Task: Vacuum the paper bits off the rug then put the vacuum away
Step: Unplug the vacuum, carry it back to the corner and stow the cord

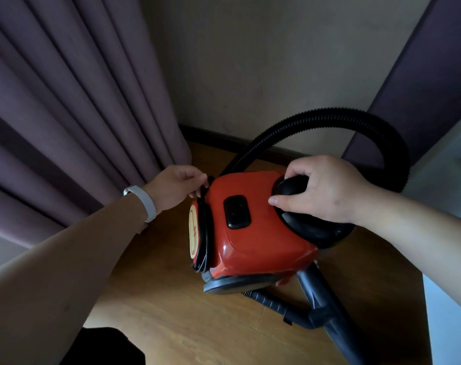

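Note:
A red canister vacuum (253, 233) stands on the wooden floor in a room corner. My right hand (321, 191) grips its black handle (292, 188) on the right end. My left hand (179, 185) pinches the black cord (204, 225) wound around the vacuum's left end, at its top. A ribbed black hose (329, 119) arches from behind the body over to the right. The dark wand (326, 309) lies on the floor in front of the vacuum. No rug or paper bits are in view.
Purple curtains (66, 114) hang on the left, touching the floor beside the vacuum. A beige wall (250, 61) with a dark skirting board closes the corner. Pale furniture (450, 259) stands at the right edge. A white band sits on my left wrist.

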Available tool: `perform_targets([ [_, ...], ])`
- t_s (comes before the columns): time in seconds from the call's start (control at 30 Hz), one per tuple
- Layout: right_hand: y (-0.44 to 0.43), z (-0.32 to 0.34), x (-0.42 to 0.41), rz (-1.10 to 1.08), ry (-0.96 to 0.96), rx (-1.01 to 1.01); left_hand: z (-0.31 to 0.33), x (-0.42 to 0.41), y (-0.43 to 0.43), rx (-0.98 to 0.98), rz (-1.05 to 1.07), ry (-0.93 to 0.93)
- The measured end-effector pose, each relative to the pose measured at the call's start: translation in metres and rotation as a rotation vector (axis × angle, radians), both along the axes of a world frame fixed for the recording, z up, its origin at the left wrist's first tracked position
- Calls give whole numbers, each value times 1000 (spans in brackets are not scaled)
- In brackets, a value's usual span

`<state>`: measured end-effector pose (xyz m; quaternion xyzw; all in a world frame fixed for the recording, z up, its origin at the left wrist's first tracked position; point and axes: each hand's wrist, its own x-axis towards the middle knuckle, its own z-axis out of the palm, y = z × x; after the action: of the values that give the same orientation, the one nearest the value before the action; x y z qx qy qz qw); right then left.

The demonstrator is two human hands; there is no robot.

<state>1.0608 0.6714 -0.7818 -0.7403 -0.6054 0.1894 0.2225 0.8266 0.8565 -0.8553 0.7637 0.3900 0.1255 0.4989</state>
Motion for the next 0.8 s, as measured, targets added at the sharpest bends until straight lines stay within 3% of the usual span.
perform_targets([
  [0.13, -1, -3, 5, -29, 18, 11, -20, -19, 15, 113, -115, 283],
  [0.2, 0, -4, 7, -37, 10, 6, -21, -19, 10, 55, -121, 337],
  [0.37, 5, -15, 6, -66, -29, -11, -36, -12, -6, -335, 71, 194],
  [0.63, 27, -49, -11, -12, -226, -93, -111, -26, -5, -551, 152, 187],
  [0.8, 45, -64, -6, 66, -348, -70, -134, -14, -13, -649, 229, 77],
])
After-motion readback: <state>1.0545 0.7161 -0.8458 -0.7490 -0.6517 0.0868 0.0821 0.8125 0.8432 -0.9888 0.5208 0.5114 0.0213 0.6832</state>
